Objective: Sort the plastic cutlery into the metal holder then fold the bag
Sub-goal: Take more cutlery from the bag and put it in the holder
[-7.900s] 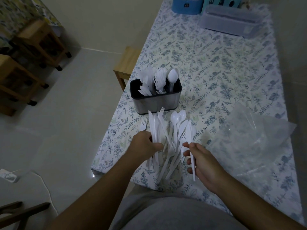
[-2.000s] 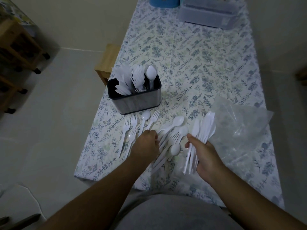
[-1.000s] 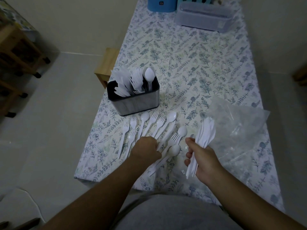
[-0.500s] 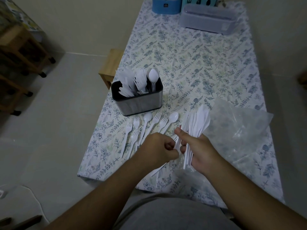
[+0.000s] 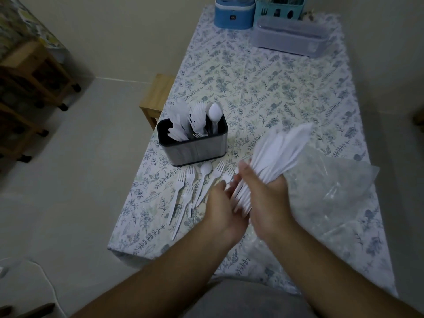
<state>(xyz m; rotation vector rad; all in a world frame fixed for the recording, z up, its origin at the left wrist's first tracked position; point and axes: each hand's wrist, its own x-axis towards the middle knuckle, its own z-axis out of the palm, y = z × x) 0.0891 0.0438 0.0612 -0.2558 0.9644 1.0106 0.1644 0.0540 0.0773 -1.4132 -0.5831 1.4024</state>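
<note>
In the right hand point(image 5: 267, 196), knives point(image 5: 278, 152) point up-right.

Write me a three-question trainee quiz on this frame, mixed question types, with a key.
1. True or false: the right hand grips a bundle of knives.
2. Where does the clear bag lie relative to the metal holder? A) left B) right C) inside it
3. Fill in: the loose cutlery on the tablecloth is forks and ____.

Key: 1 true; 2 B; 3 spoons. The left hand only touches the bundle's handle ends.
</note>
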